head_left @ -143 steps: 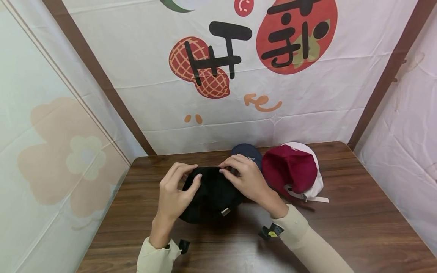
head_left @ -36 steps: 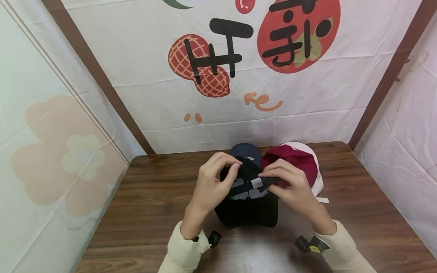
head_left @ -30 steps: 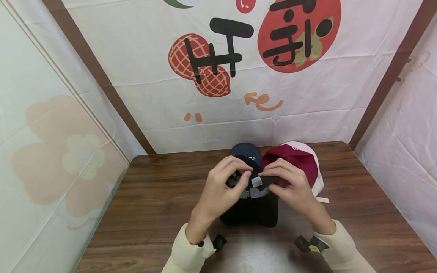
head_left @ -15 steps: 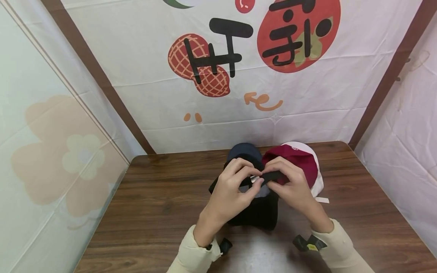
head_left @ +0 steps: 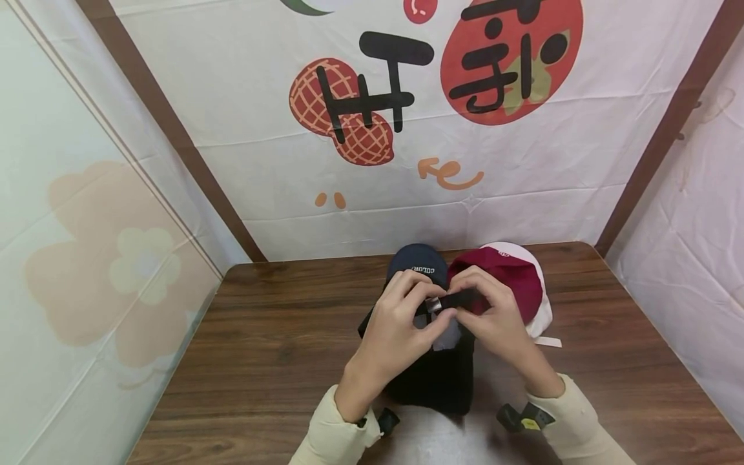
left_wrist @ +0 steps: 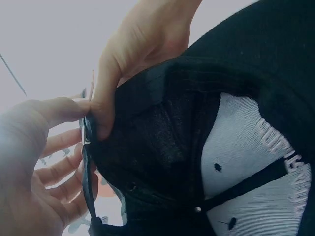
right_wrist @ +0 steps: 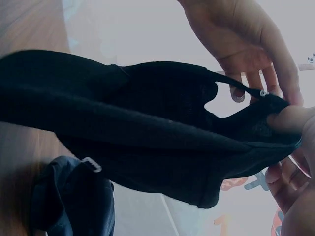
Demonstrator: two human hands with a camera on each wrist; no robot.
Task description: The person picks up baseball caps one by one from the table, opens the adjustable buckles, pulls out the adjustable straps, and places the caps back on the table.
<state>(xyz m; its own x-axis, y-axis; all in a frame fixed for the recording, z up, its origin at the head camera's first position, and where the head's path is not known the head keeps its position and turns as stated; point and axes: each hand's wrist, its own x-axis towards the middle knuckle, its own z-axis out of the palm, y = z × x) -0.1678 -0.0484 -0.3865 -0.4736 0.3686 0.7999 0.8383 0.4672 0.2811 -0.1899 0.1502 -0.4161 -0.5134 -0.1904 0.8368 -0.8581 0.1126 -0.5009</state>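
Observation:
A black baseball cap [head_left: 436, 381] hangs between my hands, inside showing, brim towards me in the head view. At its back opening runs an adjusting strap with a small metal buckle [head_left: 433, 305]. My left hand [head_left: 395, 332] pinches the strap at the buckle; in the left wrist view its thumb lies right on it. My right hand [head_left: 494, 313] grips the band beside the buckle, thumb inside the cap in the right wrist view. Both hands' fingertips nearly meet. Grey lining [left_wrist: 241, 142] with backwards lettering shows inside the crown.
A navy cap [head_left: 415, 258] with white lettering lies behind the black one. To the right a burgundy cap [head_left: 523, 290] rests on a white cap [head_left: 543, 316], whose strap sticks out. All are on a brown wooden table [head_left: 261, 349], with a printed cloth [head_left: 279, 226] behind.
The cap was farther left with both hands on its edge; it has since moved right and turned inside-up. My left hand has shifted right to the buckle, while my right hand has stayed nearly still lately.

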